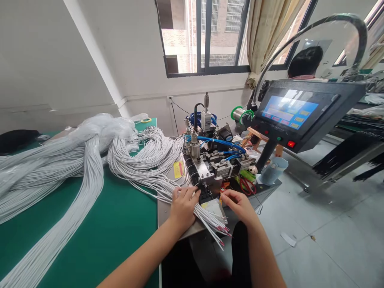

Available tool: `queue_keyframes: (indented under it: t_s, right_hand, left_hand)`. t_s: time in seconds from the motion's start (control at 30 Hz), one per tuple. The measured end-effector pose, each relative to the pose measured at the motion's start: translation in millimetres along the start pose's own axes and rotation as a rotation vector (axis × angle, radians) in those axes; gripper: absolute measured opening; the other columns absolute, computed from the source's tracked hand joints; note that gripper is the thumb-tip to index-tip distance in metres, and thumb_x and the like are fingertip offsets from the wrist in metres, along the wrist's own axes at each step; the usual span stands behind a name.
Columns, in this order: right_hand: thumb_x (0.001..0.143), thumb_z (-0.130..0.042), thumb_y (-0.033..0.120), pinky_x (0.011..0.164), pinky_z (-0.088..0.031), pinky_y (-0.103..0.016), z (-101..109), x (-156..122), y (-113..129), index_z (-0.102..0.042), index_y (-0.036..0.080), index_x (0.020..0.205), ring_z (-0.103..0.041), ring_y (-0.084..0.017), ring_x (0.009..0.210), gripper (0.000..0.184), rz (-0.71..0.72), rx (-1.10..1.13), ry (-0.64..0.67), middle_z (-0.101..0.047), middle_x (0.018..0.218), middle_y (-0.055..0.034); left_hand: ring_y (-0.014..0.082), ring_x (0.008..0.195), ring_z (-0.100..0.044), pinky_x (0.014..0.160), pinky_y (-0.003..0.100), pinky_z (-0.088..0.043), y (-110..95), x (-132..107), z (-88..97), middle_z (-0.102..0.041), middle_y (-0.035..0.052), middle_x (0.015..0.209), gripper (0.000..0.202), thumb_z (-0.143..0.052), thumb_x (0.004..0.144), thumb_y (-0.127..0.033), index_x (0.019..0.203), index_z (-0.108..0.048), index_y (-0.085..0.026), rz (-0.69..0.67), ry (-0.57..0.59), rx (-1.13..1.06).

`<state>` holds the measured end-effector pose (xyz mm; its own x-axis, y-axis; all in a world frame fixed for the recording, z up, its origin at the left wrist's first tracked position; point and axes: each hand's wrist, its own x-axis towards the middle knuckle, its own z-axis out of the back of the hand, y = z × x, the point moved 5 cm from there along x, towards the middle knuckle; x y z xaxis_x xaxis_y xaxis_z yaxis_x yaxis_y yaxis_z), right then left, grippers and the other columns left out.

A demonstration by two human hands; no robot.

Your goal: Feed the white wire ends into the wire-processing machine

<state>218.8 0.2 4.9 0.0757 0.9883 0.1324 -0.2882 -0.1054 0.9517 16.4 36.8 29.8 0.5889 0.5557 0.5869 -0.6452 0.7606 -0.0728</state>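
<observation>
A long bundle of thin white cables runs from the left bench to the front of a small bench-top machine. My left hand lies over these cables, its fingers curled down at the machine's black front fixture. Beyond that hand the cable ends fan out over the front edge, several with pink-red tips. On the fixture's other side, my right hand has thumb and forefinger pinched together; what lies between them is too small to make out. Just below sits a pale block.
More white cables, partly under clear plastic, cover the green bench. A control screen stands at the right, near a wire spool, red-handled scissors and a translucent container. Behind the screen is another person.
</observation>
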Motion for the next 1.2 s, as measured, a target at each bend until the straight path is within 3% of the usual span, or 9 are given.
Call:
queue_keyframes:
  t_s: [0.17, 0.27, 0.37, 0.5, 0.83, 1.2]
  right_hand:
    - [0.085, -0.063, 0.04, 0.056, -0.037, -0.024, 1, -20, 30, -0.07, 0.019, 0.081, -0.051, -0.015, 0.065, 0.022, 0.064, -0.21, 0.237, -0.062, 0.075, -0.0022]
    - [0.083, -0.068, 0.037, 0.054, -0.036, -0.025, -2, -24, 36, -0.071, 0.021, 0.079, -0.05, -0.015, 0.063, 0.016, 0.101, -0.275, 0.305, -0.06, 0.074, -0.0019]
    - [0.085, -0.065, 0.034, 0.054, -0.037, -0.026, -3, -21, 35, -0.07, 0.022, 0.077, -0.051, -0.016, 0.063, 0.016, 0.148, -0.274, 0.252, -0.06, 0.074, -0.0024]
    - [0.09, -0.058, 0.035, 0.055, -0.038, -0.028, -1, -14, 36, -0.068, 0.021, 0.079, -0.052, -0.017, 0.064, 0.02, 0.22, -0.23, 0.082, -0.061, 0.076, -0.0042]
    - [0.092, -0.051, 0.038, 0.059, -0.039, -0.027, -5, 7, 29, -0.056, 0.02, 0.075, -0.049, -0.017, 0.065, 0.025, 0.251, -0.18, -0.162, -0.053, 0.072, -0.002]
    - [0.094, -0.049, 0.039, 0.064, -0.04, -0.027, -32, 22, 34, -0.055, 0.02, 0.078, -0.048, -0.017, 0.068, 0.025, 0.263, -0.023, -0.115, -0.051, 0.072, -0.0013]
  left_hand:
    - [0.0213, 0.1, -0.059, 0.092, 0.042, -0.029, -3, 3, 7.0, -0.066, 0.0061, 0.112, 0.034, -0.05, 0.081, -0.008, 0.109, -0.065, -0.022, -0.039, -0.039, -0.072]
    - [0.0206, 0.098, -0.059, 0.093, 0.042, -0.029, -4, 3, 9.4, -0.067, 0.0063, 0.108, 0.035, -0.046, 0.082, -0.006, 0.107, -0.065, -0.022, -0.055, -0.051, -0.098]
    - [0.0192, 0.094, -0.06, 0.093, 0.042, -0.029, -5, 3, 9.5, -0.068, 0.0049, 0.104, 0.036, -0.045, 0.081, -0.005, 0.105, -0.065, -0.021, -0.1, -0.06, -0.119]
    - [0.0151, 0.085, -0.061, 0.094, 0.039, -0.028, -8, 2, 9.9, -0.068, 0.0018, 0.096, 0.033, -0.045, 0.084, -0.007, 0.105, -0.065, -0.023, -0.171, -0.078, -0.131]
    - [0.012, 0.074, -0.06, 0.094, 0.037, -0.027, -10, 0, 18.7, -0.069, 0.0013, 0.085, 0.034, -0.042, 0.09, -0.01, 0.115, -0.062, -0.021, -0.228, -0.148, -0.172]
    - [0.0131, 0.07, -0.057, 0.091, 0.037, -0.029, -11, 0, 11.9, -0.066, -0.0003, 0.076, 0.035, -0.042, 0.085, -0.009, 0.111, -0.064, -0.021, -0.252, -0.095, -0.107]
